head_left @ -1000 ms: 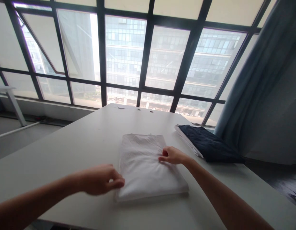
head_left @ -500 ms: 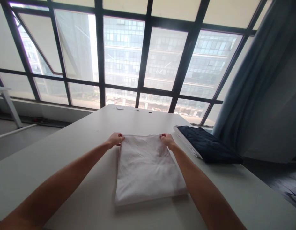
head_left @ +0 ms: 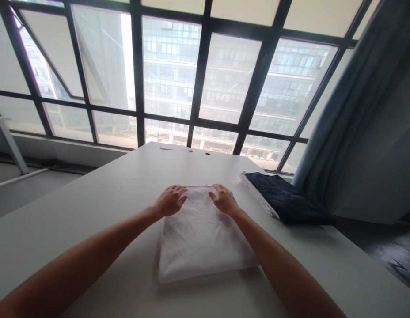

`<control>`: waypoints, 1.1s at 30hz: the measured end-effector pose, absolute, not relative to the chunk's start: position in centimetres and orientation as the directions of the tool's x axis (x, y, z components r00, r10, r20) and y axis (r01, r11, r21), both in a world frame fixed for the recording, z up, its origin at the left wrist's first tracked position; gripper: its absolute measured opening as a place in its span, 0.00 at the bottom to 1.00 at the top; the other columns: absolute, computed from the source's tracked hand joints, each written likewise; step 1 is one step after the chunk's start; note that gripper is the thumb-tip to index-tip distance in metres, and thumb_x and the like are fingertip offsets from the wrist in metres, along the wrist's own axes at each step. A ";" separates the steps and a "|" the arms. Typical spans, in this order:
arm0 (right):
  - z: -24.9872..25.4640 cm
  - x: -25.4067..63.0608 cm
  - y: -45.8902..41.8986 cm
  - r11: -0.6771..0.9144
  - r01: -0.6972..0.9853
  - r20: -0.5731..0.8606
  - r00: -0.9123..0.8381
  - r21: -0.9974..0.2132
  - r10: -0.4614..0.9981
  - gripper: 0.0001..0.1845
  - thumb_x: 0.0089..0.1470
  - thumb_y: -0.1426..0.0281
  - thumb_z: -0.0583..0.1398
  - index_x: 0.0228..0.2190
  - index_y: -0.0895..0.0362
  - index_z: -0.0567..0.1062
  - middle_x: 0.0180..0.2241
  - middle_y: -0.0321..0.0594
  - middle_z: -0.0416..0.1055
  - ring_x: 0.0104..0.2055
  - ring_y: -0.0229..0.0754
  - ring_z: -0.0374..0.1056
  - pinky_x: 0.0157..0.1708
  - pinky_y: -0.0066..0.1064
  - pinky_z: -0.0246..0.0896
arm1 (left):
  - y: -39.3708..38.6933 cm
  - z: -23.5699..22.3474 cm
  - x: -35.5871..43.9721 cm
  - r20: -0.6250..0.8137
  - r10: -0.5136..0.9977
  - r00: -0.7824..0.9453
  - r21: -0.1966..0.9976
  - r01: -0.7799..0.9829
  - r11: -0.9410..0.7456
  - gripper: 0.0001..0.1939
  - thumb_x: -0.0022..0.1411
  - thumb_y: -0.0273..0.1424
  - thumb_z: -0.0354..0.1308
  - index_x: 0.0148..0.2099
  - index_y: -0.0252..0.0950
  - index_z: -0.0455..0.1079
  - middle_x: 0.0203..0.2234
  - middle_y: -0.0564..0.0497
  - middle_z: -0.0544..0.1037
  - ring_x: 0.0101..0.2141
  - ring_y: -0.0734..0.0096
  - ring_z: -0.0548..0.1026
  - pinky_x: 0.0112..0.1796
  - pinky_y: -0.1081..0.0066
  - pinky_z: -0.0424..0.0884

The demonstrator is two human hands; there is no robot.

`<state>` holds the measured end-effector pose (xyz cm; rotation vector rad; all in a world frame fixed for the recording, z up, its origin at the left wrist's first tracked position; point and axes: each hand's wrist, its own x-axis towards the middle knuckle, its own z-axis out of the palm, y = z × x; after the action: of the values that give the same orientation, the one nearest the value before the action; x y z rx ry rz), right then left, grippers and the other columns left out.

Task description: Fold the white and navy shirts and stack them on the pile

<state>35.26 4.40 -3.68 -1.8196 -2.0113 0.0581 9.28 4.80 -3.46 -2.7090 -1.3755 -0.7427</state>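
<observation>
A folded white garment [head_left: 205, 243] lies flat on the white table [head_left: 125, 185], with faint creases across its upper face. My left hand [head_left: 172, 200] rests palm down on its far left corner, fingers stretched out and thumb apart. On the far right corner lies my right hand [head_left: 224, 198], also flat with the thumb spread inward. Neither hand grips the cloth. What kind of garment it is cannot be made out from this fold.
To the right sits a stack of folded clothes [head_left: 287, 198], dark navy on top and white beneath. A thin white scrap [head_left: 168, 148] lies near the table's far end, beside two dark round holes. A blue-grey curtain [head_left: 337, 145] hangs at the right, before the windows.
Both hands first moved to the garment's far corners and pinched its edge. Since then they have let go, shifted inward and flattened onto the cloth.
</observation>
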 end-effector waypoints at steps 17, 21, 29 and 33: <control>-4.5 33.6 5.9 0.124 0.990 -0.006 -0.125 -0.063 0.992 0.38 0.65 0.51 0.41 0.68 0.57 0.48 0.71 0.43 0.38 0.72 0.49 0.32 0.66 0.54 0.22 | 4.2 -4.0 11.3 0.067 0.843 0.534 0.147 0.830 -0.538 0.34 0.71 0.48 0.38 0.70 0.32 0.52 0.69 0.39 0.47 0.69 0.52 0.44 0.64 0.51 0.43; -5.1 33.0 5.7 0.148 0.978 -0.027 -0.153 -0.146 0.988 0.38 0.65 0.50 0.40 0.68 0.57 0.50 0.71 0.43 0.39 0.72 0.48 0.34 0.66 0.53 0.27 | -1.5 -4.9 12.1 0.112 0.598 0.793 0.243 0.562 -0.791 0.35 0.70 0.53 0.35 0.72 0.40 0.49 0.69 0.45 0.50 0.69 0.58 0.46 0.65 0.52 0.40; -4.6 32.4 4.9 0.100 0.988 0.063 -0.094 -0.114 0.994 0.33 0.68 0.56 0.41 0.67 0.59 0.54 0.70 0.46 0.44 0.71 0.49 0.36 0.66 0.52 0.26 | -1.8 -5.4 12.5 0.104 0.632 0.768 0.277 0.588 -0.760 0.37 0.68 0.55 0.37 0.71 0.42 0.51 0.69 0.46 0.52 0.68 0.55 0.47 0.65 0.51 0.40; -5.2 32.3 1.5 0.156 0.973 0.023 -0.155 -0.167 0.988 0.34 0.68 0.55 0.39 0.67 0.60 0.54 0.69 0.47 0.44 0.71 0.48 0.38 0.67 0.50 0.29 | -0.8 -6.3 13.3 0.137 0.737 0.662 0.251 0.697 -0.672 0.38 0.68 0.56 0.37 0.71 0.38 0.51 0.69 0.43 0.51 0.69 0.52 0.45 0.65 0.49 0.41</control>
<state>32.26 1.46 -5.21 -1.9546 -2.2894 0.1703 13.26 -0.79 -6.26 -3.0230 -1.3163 -0.3801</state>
